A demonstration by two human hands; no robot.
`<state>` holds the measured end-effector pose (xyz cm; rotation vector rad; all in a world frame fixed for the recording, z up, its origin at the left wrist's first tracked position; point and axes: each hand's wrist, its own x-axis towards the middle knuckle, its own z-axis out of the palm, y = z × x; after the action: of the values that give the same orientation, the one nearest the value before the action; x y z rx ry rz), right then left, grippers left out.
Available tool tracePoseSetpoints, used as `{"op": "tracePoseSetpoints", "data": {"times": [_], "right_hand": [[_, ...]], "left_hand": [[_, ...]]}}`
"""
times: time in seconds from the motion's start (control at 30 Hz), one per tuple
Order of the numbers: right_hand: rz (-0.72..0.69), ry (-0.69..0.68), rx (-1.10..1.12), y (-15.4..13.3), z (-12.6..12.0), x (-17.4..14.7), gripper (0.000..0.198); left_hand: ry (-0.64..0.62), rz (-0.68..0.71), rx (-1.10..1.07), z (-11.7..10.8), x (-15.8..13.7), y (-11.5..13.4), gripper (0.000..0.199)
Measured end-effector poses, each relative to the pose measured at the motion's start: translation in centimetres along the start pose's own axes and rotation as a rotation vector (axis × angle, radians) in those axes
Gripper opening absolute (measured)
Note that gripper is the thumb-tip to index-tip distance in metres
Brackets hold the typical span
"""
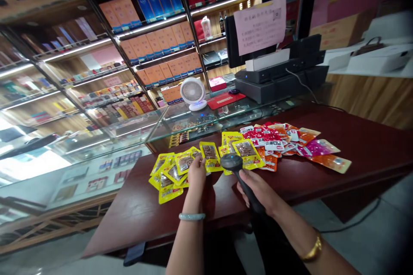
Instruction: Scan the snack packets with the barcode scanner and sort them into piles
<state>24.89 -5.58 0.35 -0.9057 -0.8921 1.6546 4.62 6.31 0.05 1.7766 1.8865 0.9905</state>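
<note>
My right hand (pixel 256 187) is wrapped round the handle of a black barcode scanner (pixel 231 161), its head over the table and close to the yellow packets. My left hand (pixel 196 172) has its fingers closed at the edge of a yellow snack packet (pixel 185 162) with a clear window; the fingertips are partly hidden. Left of that hand, several like packets lie in a loose pile (pixel 169 180). Another yellow packet (pixel 209 153) lies just beyond my fingers, and one more (pixel 248 152) sits behind the scanner head.
Red and orange snack packets (pixel 271 135) are heaped to the right on the dark red table (pixel 129 215). Behind it stand a glass display counter (pixel 161 116), a white fan (pixel 192 92), and a monitor with a pink notice (pixel 260 25). Shelves of boxed goods (pixel 161 43) line the wall.
</note>
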Motion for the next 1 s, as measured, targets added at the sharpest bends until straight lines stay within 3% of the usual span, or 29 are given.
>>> {"op": "tracePoseSetpoints", "data": {"times": [0.33, 0.57, 0.7, 0.8, 0.9, 0.93, 1.0], "right_hand": [[-0.061, -0.028, 0.057, -1.3, 2.8, 4.1, 0.047], [-0.019, -0.057, 0.124, -1.6, 2.3, 4.2, 0.047], [-0.012, -0.035, 0.15, -1.3, 0.7, 3.2, 0.045], [-0.018, 0.004, 0.145, -0.8, -1.1, 2.2, 0.043], [-0.044, 0.069, 0.153, -0.5, -2.9, 1.4, 0.041], [-0.053, 0.091, 0.157, -0.4, -3.5, 1.1, 0.041], [-0.063, 0.124, 0.164, -0.3, -4.3, 0.8, 0.041]], "left_hand": [[0.018, 0.01, -0.136, -2.1, -1.6, -2.9, 0.02], [0.057, 0.023, -0.132, -2.8, -1.0, -4.2, 0.024], [0.098, -0.086, 0.064, -5.1, 0.1, -4.6, 0.027], [0.285, -0.185, 0.327, -6.4, 0.4, -3.7, 0.037], [0.456, -0.102, 0.435, -5.4, 0.3, -1.9, 0.048], [0.435, -0.053, 0.417, -4.5, 0.2, -1.2, 0.044], [0.265, 0.038, 0.318, -2.0, 0.1, 0.4, 0.032]]}}
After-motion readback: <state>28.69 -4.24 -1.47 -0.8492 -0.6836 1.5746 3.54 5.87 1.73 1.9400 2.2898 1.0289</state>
